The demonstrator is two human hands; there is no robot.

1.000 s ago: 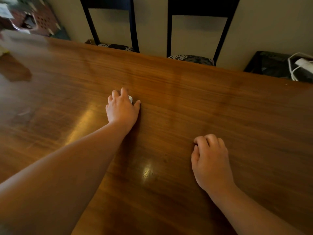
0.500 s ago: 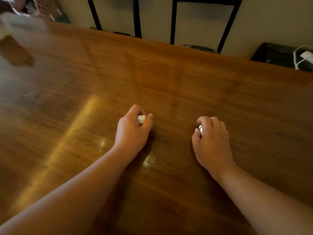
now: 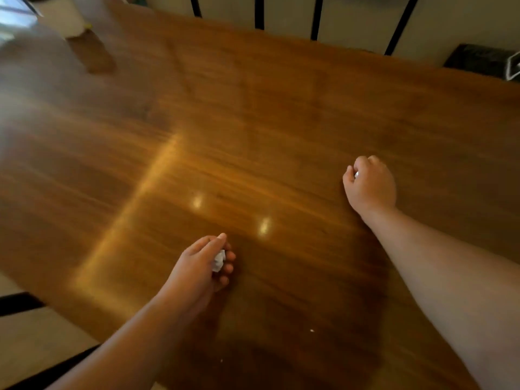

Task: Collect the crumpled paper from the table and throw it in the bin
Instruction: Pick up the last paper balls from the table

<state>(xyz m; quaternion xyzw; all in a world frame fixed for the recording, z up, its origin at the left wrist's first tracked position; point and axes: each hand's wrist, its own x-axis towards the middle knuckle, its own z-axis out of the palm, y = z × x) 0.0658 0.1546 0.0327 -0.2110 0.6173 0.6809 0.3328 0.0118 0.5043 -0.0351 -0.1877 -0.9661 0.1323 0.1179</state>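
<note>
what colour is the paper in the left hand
White; the crumpled paper in the left hand shows best in the head view.

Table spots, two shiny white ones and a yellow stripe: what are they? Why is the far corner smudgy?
Head view: the spots and the stripe are light glaring off the polished table; same head view: the far left corner is blurred, washed pale.

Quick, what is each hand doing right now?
Left hand: fingers curled round a crumpled paper ball.
Right hand: fingers curled round a small white scrap, mostly hidden.
</note>
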